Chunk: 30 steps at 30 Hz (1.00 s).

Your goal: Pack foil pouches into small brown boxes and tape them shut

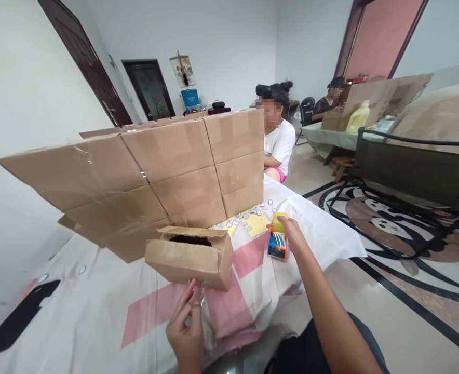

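My right hand (291,232) grips a small yellow block-like piece (279,222) above the cloth-covered table. Just beneath it is a small blue, black and orange item (277,250) with pale strands across it; whether the two are joined I cannot tell. My left hand (185,324) is in front of a small cardboard box (186,262), its fingertips drawn together close to the box's lower front edge. Something thin and clear seems to show at those fingers, too small to name. The box's top flaps are partly raised over a dark slot.
A wall of taped cardboard boxes (183,182) stands across the table (97,311). Behind its right end sits a person in a white shirt (282,143). Another person (328,104) sits farther back, near a yellow jug (358,117). A dark-framed folding cot (416,182) is on the right.
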Available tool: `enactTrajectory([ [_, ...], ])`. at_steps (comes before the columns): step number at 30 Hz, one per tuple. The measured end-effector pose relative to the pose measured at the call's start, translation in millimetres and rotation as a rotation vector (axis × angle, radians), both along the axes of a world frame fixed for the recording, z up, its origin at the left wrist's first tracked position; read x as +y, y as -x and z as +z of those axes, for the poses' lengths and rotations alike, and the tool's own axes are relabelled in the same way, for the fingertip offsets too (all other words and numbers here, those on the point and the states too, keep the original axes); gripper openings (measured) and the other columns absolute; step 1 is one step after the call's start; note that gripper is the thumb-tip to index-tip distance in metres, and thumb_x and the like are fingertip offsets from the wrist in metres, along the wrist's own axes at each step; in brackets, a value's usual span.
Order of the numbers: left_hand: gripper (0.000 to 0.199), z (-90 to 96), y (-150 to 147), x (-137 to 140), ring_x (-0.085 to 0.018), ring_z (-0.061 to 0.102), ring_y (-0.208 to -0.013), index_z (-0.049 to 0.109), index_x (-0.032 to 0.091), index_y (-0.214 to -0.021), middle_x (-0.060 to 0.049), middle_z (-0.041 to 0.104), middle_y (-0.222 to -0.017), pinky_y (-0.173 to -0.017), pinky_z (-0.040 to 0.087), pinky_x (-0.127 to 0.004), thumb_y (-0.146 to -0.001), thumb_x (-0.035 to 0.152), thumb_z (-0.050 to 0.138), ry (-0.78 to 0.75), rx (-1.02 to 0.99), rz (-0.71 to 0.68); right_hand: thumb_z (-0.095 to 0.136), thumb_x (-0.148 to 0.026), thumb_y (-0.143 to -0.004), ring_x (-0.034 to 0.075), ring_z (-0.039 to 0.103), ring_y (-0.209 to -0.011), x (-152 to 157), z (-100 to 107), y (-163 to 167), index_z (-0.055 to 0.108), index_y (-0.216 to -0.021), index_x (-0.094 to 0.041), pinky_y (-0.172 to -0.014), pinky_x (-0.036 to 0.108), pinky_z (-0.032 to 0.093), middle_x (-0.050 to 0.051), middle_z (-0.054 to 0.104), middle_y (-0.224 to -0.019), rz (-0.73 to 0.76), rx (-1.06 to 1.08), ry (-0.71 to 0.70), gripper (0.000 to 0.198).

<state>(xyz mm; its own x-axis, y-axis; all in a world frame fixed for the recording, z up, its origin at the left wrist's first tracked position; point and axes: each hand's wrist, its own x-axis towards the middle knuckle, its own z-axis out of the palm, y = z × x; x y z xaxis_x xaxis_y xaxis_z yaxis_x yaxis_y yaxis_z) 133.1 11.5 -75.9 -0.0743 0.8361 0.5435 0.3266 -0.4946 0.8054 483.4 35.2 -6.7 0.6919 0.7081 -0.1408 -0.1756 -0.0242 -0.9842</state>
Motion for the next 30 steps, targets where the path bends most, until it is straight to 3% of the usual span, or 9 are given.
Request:
enactTrajectory([
  [5,0.026,-2.0,5,-2,-0.029,0.072,-0.108,0.065,0.02,-0.06,-0.012,0.072,-0.124,-0.097,0.057,-0.04,-0.085,0.028,0.06,0.019,-0.027,-0.012,0.058,-0.044,-0.074,0.028,0.066,-0.086,-6,5,0,0.057,-0.096,-0.016,-0.075,0.038,0.05,0.01,0.067,-0.085,-0.181,-0.231,0.181,0.036],
  [9,0.026,-3.2,5,-3,-0.029,0.071,-0.11,0.067,0.02,-0.063,-0.012,0.07,-0.128,-0.099,0.056,-0.039,-0.086,0.027,0.059,0.038,-0.076,-0.052,0.063,-0.046,-0.073,0.031,0.058,-0.1,-9,22,17,0.051,-0.107,-0.017,-0.089,0.045,0.045,0.011,0.062,-0.099,-0.413,-0.639,0.172,0.046],
  [11,0.03,-4.5,3,-4,-0.029,0.072,-0.107,0.062,0.02,-0.058,-0.013,0.069,-0.129,-0.098,0.056,-0.038,-0.086,0.027,0.059,0.031,-0.097,-0.072,0.061,-0.047,-0.079,0.027,0.06,-0.094,-10,33,40,0.053,-0.104,-0.018,-0.087,0.043,0.047,0.009,0.062,-0.097,-0.278,-0.779,0.054,0.039],
  [13,0.032,-6.4,2,-4,-0.029,0.073,-0.105,0.058,0.019,-0.055,-0.014,0.067,-0.13,-0.096,0.057,-0.037,-0.086,0.027,0.06,0.016,-0.094,-0.079,0.064,-0.049,-0.081,0.024,0.062,-0.092,-12,42,70,0.054,-0.112,-0.018,-0.084,0.04,0.05,0.009,0.064,-0.103,0.107,-0.727,-0.07,0.045],
  [15,0.033,-8.2,0,-5,-0.028,0.074,-0.101,0.058,0.019,-0.055,-0.015,0.066,-0.132,-0.09,0.059,-0.035,-0.087,0.028,0.059,0.0,-0.071,-0.07,0.075,-0.051,-0.075,0.026,0.062,-0.112,-14,45,99,0.043,-0.138,-0.021,-0.093,0.041,0.051,0.013,0.059,-0.13,0.547,-0.648,-0.124,0.077],
  [17,0.035,-8.4,-2,-7,-0.026,0.075,-0.094,0.056,0.018,-0.055,-0.016,0.065,-0.132,-0.083,0.06,-0.032,-0.088,0.028,0.058,-0.017,-0.041,-0.052,0.085,-0.053,-0.063,0.031,0.045,-0.138,-16,45,121,0.021,-0.155,-0.024,-0.11,0.046,0.042,0.016,0.037,-0.156,0.798,-0.628,-0.148,0.115],
  [21,0.04,-2.1,-6,-11,-0.022,0.076,-0.085,0.048,0.018,-0.051,-0.017,0.065,-0.133,-0.081,0.059,-0.028,-0.089,0.029,0.057,-0.053,0.039,-0.026,0.089,-0.056,-0.056,0.034,0.019,-0.154,-16,37,140,-0.008,-0.16,-0.025,-0.123,0.049,0.025,0.017,0.007,-0.167,0.833,-0.672,-0.169,0.146],
  [26,0.035,6.5,-14,-17,-0.026,0.075,-0.096,0.056,0.02,-0.055,-0.016,0.066,-0.132,-0.081,0.06,-0.031,-0.089,0.028,0.057,-0.119,0.089,-0.03,0.084,-0.044,-0.066,0.033,0.025,-0.151,-14,35,140,-0.008,-0.16,-0.027,-0.122,0.048,0.027,0.015,0.014,-0.164,0.745,-0.77,-0.272,0.133],
  [30,0.037,7.3,-19,-21,-0.025,0.076,-0.087,0.054,0.02,-0.053,-0.015,0.066,-0.131,-0.075,0.061,-0.033,-0.089,0.027,0.056,-0.1,0.073,-0.055,0.079,-0.036,-0.07,0.032,0.02,-0.153,-10,35,140,-0.005,-0.161,-0.025,-0.124,0.048,0.024,0.015,0.01,-0.166,0.756,-0.745,-0.311,0.124],
])
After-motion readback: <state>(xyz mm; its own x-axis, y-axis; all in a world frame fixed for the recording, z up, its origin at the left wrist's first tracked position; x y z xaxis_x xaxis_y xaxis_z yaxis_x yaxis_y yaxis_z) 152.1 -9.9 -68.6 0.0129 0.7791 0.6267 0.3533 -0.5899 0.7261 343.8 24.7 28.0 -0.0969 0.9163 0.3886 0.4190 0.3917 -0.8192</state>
